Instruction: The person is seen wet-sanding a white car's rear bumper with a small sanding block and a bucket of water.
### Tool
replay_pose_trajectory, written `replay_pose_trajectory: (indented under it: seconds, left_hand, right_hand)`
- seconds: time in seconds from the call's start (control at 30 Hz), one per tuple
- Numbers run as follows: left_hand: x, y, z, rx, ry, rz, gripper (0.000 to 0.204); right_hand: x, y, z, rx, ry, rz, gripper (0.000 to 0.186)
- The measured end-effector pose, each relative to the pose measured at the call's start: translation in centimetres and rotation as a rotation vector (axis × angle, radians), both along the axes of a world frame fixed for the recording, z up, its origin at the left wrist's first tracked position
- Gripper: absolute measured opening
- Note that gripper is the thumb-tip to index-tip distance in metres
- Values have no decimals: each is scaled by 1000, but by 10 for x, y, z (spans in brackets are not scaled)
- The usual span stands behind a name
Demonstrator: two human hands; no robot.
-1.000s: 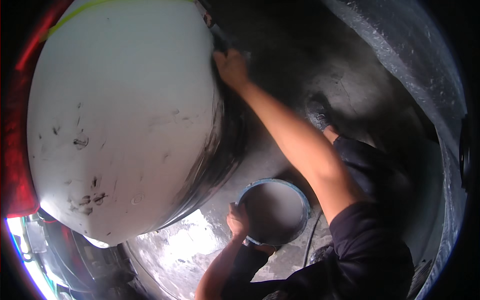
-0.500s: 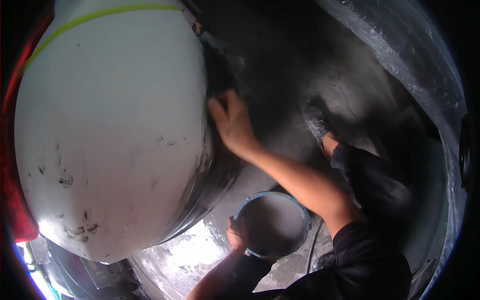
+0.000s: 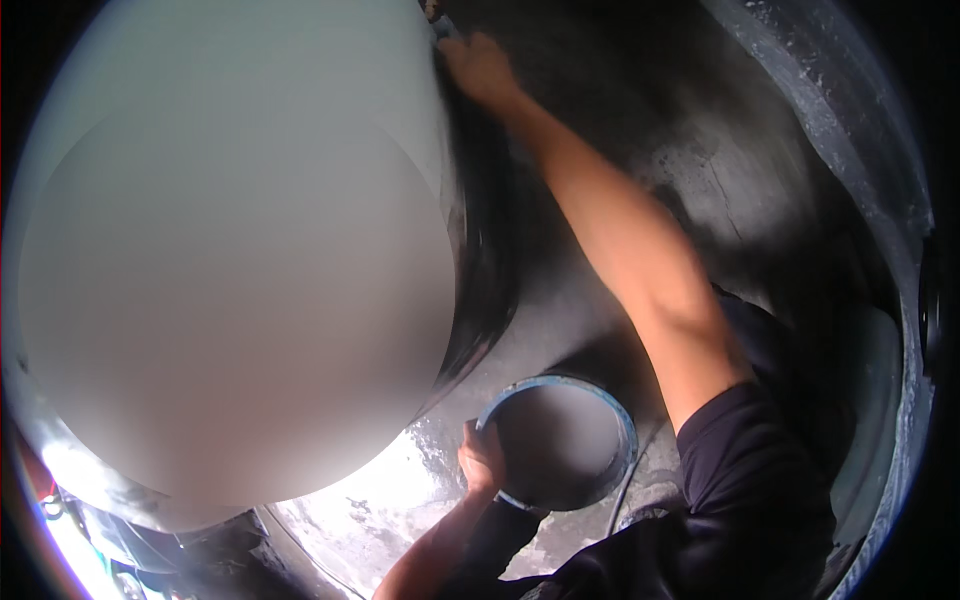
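Observation:
My left hand [image 3: 480, 458] grips the left rim of a round blue bucket [image 3: 626, 437] containing murky grey liquid. My right hand [image 3: 475, 65] reaches to the far right edge of a large curved white panel [image 3: 250, 80], fingers curled against something small and grey that I cannot make out. A dark, streaked band [image 3: 470, 300] runs along the panel’s right side. Much of the panel is blurred, so its surface detail is hidden.
Grey concrete floor [image 3: 715, 170] lies below and right of the panel, with a hose [image 3: 630, 480] beside the bucket. A scuffed, pale-flecked curved edge [image 3: 820, 120] borders the right. Glossy dark and red bodywork [image 3: 40, 470] shows at lower left.
My right hand dropped along the panel’s edge, then moved back up higher than before. My left hand stays on the bucket. My foot, visible earlier, is now hidden behind my arm.

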State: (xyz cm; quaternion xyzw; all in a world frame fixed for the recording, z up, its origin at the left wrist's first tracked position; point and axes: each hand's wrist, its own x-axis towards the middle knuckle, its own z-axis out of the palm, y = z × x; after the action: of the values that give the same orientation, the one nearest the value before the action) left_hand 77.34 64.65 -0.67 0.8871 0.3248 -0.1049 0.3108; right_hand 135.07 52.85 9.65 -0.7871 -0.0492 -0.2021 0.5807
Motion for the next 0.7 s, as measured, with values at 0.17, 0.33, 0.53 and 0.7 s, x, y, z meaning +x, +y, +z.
replay_pose_trajectory:
  seconds: [0.17, 0.33, 0.53, 0.7]
  left_hand:
    - [7, -9, 3, 90, -60, -80, 30]
    - [3, -5, -12, 171, -102, -104, 32]
    - [-5, 4, -6, 213, -124, -52, 34]
    - [-6, -12, -17, 127, -95, -99, 33]
  right_hand:
    - [-194, -29, 47, 270, 119, 14, 41]
    - [-329, 0, 40, 361, 73, -72, 32]
    - [-208, -7, 45, 381, 101, 49, 41]
    - [-7, -28, 10, 176, 82, -49, 59]
